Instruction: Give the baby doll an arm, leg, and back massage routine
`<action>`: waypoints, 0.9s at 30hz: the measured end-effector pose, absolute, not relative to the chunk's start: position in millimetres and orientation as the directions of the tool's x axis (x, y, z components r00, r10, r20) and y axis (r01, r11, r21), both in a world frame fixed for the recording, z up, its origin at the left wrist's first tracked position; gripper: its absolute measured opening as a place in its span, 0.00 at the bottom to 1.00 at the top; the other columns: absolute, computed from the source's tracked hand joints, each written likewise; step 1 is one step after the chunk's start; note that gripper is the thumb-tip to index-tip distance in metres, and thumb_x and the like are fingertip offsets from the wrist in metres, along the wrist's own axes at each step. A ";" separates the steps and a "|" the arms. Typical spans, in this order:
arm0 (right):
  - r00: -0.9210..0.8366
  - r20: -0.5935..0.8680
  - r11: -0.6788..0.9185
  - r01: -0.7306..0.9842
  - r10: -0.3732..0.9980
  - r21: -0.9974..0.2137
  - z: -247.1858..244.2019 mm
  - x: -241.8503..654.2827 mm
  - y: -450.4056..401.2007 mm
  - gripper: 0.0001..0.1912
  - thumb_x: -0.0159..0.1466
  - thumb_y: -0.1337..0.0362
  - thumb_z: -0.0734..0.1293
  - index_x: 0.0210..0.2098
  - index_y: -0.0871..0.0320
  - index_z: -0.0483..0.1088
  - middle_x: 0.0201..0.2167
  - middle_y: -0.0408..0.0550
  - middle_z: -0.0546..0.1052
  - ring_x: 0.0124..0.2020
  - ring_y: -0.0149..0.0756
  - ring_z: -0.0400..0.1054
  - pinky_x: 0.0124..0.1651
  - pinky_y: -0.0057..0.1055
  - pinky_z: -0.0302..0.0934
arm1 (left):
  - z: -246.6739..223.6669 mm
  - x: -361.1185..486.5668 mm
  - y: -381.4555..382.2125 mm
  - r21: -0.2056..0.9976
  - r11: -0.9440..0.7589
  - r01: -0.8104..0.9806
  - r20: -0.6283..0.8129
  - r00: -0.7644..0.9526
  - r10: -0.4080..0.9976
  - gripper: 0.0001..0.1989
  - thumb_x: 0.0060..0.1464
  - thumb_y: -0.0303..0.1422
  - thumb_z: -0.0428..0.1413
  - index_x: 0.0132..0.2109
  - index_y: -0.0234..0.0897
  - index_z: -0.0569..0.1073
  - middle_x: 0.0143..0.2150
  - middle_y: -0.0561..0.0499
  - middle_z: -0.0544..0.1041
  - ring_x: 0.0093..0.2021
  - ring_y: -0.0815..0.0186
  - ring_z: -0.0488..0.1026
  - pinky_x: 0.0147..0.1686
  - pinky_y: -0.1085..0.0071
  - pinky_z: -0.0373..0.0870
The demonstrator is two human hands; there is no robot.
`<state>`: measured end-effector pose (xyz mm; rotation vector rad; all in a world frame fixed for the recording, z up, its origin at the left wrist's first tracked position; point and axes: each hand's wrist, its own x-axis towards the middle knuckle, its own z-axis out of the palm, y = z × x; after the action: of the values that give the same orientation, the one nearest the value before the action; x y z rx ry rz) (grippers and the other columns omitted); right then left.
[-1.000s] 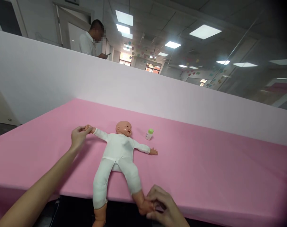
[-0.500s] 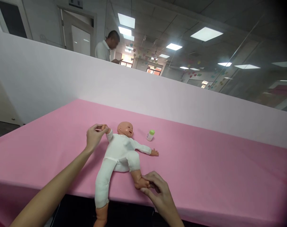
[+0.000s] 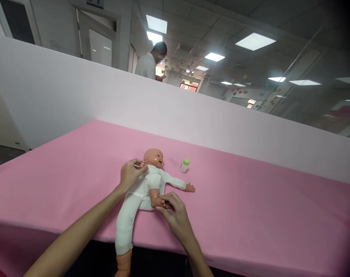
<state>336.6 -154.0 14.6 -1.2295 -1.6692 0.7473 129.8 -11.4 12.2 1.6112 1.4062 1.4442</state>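
Doll (image 3: 154, 182) on a pink counter (image 3: 250, 200) lies between left hand (image 3: 130, 175), pinching its fist (image 3: 142, 164), and right hand (image 3: 176, 213), gripping its raised foot (image 3: 156, 202); likely light, soft-bodied, best held by those firmer ends

Bare forearms (image 3: 85, 221); bare, slender fingers (image 3: 175, 200)

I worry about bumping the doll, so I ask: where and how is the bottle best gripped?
Probably around the bottle's body, below the green cap, from the right: it seems upright, and the doll's head lies left, its outstretched arm in front.
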 end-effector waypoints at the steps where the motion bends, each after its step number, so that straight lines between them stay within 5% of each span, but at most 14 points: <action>1: -0.097 0.295 0.309 0.390 0.951 -0.868 18.3 342.5 -160.9 0.11 0.64 0.59 0.74 0.46 0.54 0.80 0.38 0.47 0.72 0.38 0.40 0.70 0.41 0.33 0.68 | 13.1 120.8 -9.3 0.905 -0.304 0.298 0.359 -0.150 0.921 0.09 0.49 0.40 0.66 0.36 0.42 0.82 0.36 0.50 0.85 0.36 0.59 0.80 0.36 0.68 0.69; 6: -0.181 0.194 0.254 0.414 0.964 -0.874 22.5 383.9 -213.6 0.10 0.64 0.56 0.76 0.41 0.53 0.79 0.36 0.46 0.72 0.36 0.37 0.69 0.40 0.30 0.66 | 10.3 58.3 3.3 0.949 -0.273 0.159 0.314 -0.374 0.873 0.15 0.48 0.44 0.67 0.37 0.38 0.81 0.38 0.47 0.83 0.38 0.58 0.78 0.37 0.67 0.70; 12: -0.341 0.160 0.297 0.399 0.926 -0.867 -43.7 417.6 -256.3 0.17 0.64 0.48 0.75 0.48 0.49 0.79 0.37 0.48 0.73 0.35 0.37 0.71 0.38 0.30 0.67 | -16.2 10.9 -1.4 0.984 0.042 -0.174 -0.116 -0.437 0.892 0.20 0.39 0.46 0.71 0.34 0.36 0.79 0.32 0.48 0.79 0.32 0.61 0.73 0.27 0.69 0.62; 15: -0.317 0.200 0.323 0.404 0.927 -0.856 -65.3 417.4 -259.2 0.18 0.63 0.46 0.75 0.46 0.50 0.79 0.36 0.48 0.74 0.34 0.38 0.71 0.36 0.31 0.67 | -22.6 9.8 -4.2 0.972 0.073 -0.225 -0.174 -0.469 0.866 0.19 0.38 0.44 0.72 0.32 0.36 0.78 0.29 0.50 0.77 0.29 0.64 0.71 0.25 0.70 0.61; 23: -0.068 0.246 0.252 0.402 0.967 -0.880 -5.9 381.6 -230.4 0.13 0.65 0.52 0.75 0.43 0.53 0.80 0.36 0.49 0.73 0.37 0.40 0.71 0.41 0.32 0.69 | 17.9 72.9 -7.0 0.951 -0.275 0.144 0.309 -0.358 0.881 0.14 0.46 0.43 0.68 0.37 0.38 0.82 0.38 0.46 0.84 0.38 0.57 0.79 0.39 0.65 0.72; 27: -0.060 0.249 0.252 0.392 0.967 -0.885 8.7 358.4 -191.4 0.11 0.62 0.58 0.75 0.43 0.53 0.80 0.37 0.48 0.73 0.39 0.41 0.71 0.43 0.33 0.69 | 29.5 116.8 -11.9 0.912 -0.299 0.281 0.346 -0.136 0.928 0.10 0.48 0.40 0.67 0.37 0.41 0.83 0.38 0.48 0.85 0.37 0.57 0.80 0.36 0.67 0.70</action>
<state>358.4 -191.4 8.7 -1.2872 -1.6173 0.7968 116.8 -11.9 29.5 1.5659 1.3683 1.4672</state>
